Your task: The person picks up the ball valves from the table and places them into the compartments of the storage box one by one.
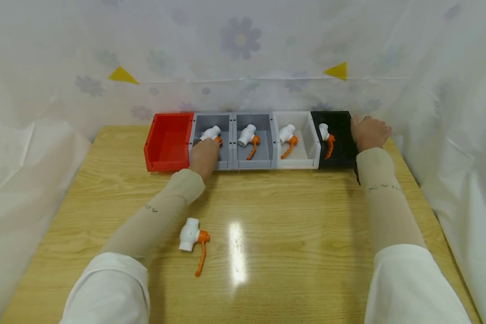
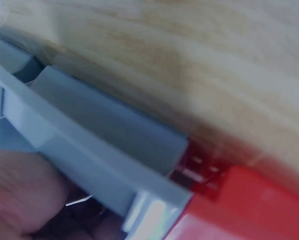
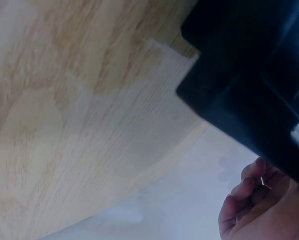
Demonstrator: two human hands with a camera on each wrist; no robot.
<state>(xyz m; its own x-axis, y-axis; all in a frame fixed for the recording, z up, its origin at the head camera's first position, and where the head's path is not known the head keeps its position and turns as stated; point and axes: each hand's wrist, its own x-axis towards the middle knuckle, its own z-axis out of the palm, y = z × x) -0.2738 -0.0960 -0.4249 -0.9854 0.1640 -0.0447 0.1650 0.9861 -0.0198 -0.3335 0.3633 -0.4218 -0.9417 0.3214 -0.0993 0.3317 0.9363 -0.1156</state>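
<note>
Reaching into the left grey bin (image 1: 225, 155), my left hand (image 1: 204, 157) has its fingers curled at a white ball valve (image 1: 210, 133); its orange lever is mostly hidden. The left wrist view catches the thumb (image 2: 24, 192) inside the bin wall, with the fingers dark and the valve out of sight. My right hand (image 1: 370, 132) rests at the right wall of the black bin (image 1: 340, 155). In the right wrist view its fingers (image 3: 244, 187) hang loosely curled beside the bin, holding nothing. Another ball valve (image 1: 190, 235) with an orange lever lies on the table near the left forearm.
Five bins stand side by side along the table's back. The red bin (image 1: 168, 139) is leftmost. Ball valves lie in the second grey bin (image 1: 248, 135), the white bin (image 1: 287, 134) and the black bin. A patterned sheet (image 1: 243, 67) hangs behind the wooden table (image 1: 291, 225).
</note>
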